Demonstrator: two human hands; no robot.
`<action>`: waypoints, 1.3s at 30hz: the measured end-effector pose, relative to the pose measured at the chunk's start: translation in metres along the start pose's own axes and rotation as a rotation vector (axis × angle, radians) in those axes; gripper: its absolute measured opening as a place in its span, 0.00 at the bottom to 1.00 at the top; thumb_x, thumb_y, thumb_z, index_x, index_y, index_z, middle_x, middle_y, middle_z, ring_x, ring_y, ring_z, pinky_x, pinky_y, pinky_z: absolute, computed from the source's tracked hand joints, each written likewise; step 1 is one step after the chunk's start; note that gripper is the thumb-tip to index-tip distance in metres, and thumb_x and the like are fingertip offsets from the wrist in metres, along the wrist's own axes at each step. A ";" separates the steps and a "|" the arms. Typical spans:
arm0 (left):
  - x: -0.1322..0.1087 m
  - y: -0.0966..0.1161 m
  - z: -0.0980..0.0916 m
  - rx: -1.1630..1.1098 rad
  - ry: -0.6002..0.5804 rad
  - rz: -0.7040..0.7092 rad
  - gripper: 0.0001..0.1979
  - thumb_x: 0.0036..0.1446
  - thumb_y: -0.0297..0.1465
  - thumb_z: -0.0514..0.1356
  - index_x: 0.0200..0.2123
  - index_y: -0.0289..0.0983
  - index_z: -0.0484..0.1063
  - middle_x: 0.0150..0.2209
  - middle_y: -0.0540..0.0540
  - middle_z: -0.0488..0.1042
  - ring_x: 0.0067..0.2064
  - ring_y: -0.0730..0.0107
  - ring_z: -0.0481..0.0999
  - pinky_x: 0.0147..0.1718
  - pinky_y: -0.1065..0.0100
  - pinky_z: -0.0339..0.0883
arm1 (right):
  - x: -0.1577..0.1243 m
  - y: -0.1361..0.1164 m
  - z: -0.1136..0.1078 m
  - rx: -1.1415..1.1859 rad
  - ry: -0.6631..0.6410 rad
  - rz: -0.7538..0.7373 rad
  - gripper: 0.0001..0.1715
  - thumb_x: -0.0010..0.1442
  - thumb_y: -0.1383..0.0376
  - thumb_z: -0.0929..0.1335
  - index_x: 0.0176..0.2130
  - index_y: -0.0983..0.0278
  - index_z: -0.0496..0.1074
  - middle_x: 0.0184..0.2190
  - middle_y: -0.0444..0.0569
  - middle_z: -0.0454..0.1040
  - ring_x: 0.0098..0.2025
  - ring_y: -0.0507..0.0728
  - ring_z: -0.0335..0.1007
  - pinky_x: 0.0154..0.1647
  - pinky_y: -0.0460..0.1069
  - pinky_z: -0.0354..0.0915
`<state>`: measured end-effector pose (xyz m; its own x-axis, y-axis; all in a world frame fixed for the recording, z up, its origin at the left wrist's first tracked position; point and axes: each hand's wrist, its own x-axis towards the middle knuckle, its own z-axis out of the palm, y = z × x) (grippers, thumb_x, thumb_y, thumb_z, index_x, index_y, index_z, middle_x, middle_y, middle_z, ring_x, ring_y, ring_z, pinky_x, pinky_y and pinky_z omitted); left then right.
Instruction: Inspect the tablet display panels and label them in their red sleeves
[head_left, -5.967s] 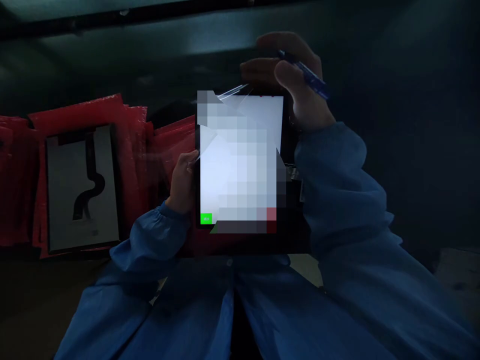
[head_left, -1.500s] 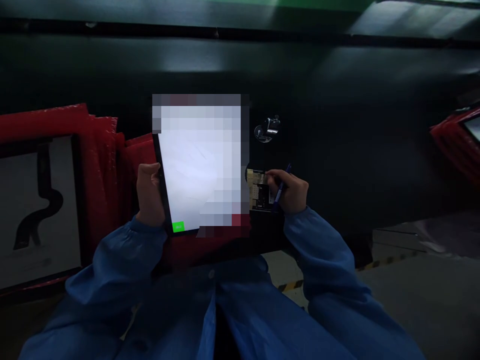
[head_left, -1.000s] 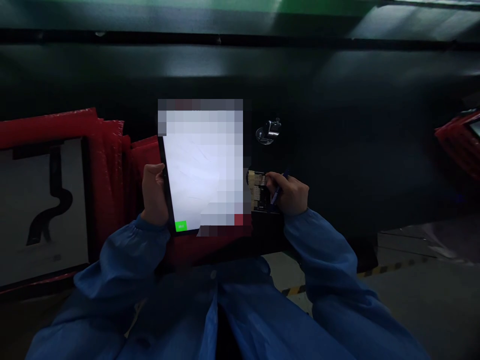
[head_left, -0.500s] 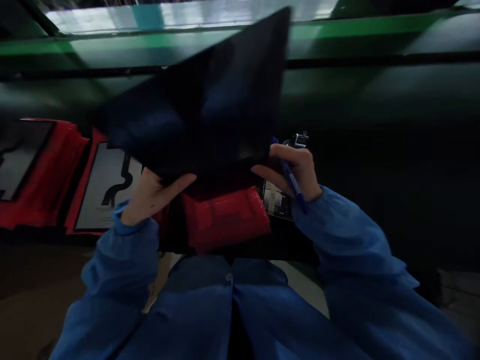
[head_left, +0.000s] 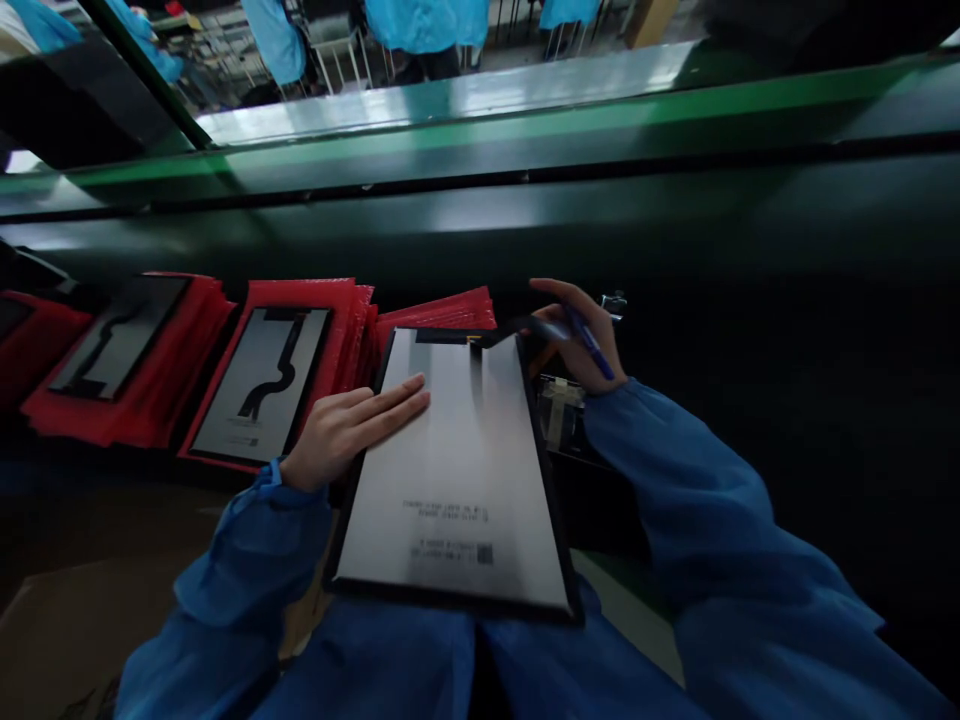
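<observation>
A display panel (head_left: 450, 460) lies in front of me, grey-white back up, its black frame tilted towards my body. My left hand (head_left: 356, 425) rests on its left side with two fingers stretched flat over the back; the thumb is hidden. At the panel's top right, my right hand (head_left: 581, 335) keeps a blue pen (head_left: 589, 340) tucked between its fingers. A black ribbon cable (head_left: 510, 330), smeared by motion, runs from the panel's top edge to the right fingertips, which seem to pinch it.
Stacks of red padded sleeves (head_left: 349, 300) stand to the left, with another panel (head_left: 262, 380) on the nearer one. A small dark device with tape (head_left: 561, 410) and a metal clip (head_left: 615, 303) sit at right. A green-edged ledge (head_left: 480, 135) runs behind; people in blue sit beyond.
The panel has turned from its dark face to its pale back and come down towards me. My left hand has shifted onto its back; my right hand has moved to the ribbon cable.
</observation>
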<state>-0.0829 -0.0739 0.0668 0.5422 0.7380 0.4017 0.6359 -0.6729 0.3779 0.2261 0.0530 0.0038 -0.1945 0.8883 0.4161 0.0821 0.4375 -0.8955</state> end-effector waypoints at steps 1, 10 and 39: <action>0.000 -0.004 0.007 0.002 0.027 -0.037 0.22 0.66 0.28 0.57 0.62 0.48 0.72 0.60 0.43 0.74 0.40 0.67 0.81 0.43 0.66 0.74 | -0.004 0.001 -0.006 0.026 0.032 0.024 0.23 0.59 0.60 0.72 0.54 0.59 0.71 0.30 0.42 0.78 0.32 0.55 0.78 0.40 0.51 0.75; 0.000 -0.034 0.037 0.194 -0.125 -0.347 0.26 0.62 0.23 0.53 0.61 0.44 0.73 0.67 0.41 0.65 0.36 0.64 0.83 0.34 0.66 0.75 | -0.025 -0.006 -0.013 0.138 -0.046 0.078 0.20 0.59 0.61 0.71 0.31 0.57 0.54 0.24 0.38 0.71 0.23 0.52 0.68 0.23 0.48 0.68; 0.063 0.002 0.106 -0.823 -0.081 -0.476 0.03 0.53 0.29 0.61 0.29 0.36 0.72 0.27 0.51 0.69 0.31 0.72 0.67 0.31 0.70 0.60 | -0.060 -0.017 0.028 -0.177 -0.319 -0.030 0.14 0.62 0.66 0.66 0.30 0.59 0.55 0.27 0.41 0.72 0.24 0.49 0.63 0.25 0.44 0.58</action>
<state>0.0107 -0.0239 0.0041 0.3822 0.9241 0.0067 0.2302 -0.1023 0.9678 0.2088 -0.0117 -0.0100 -0.4925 0.7984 0.3465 0.2339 0.5049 -0.8309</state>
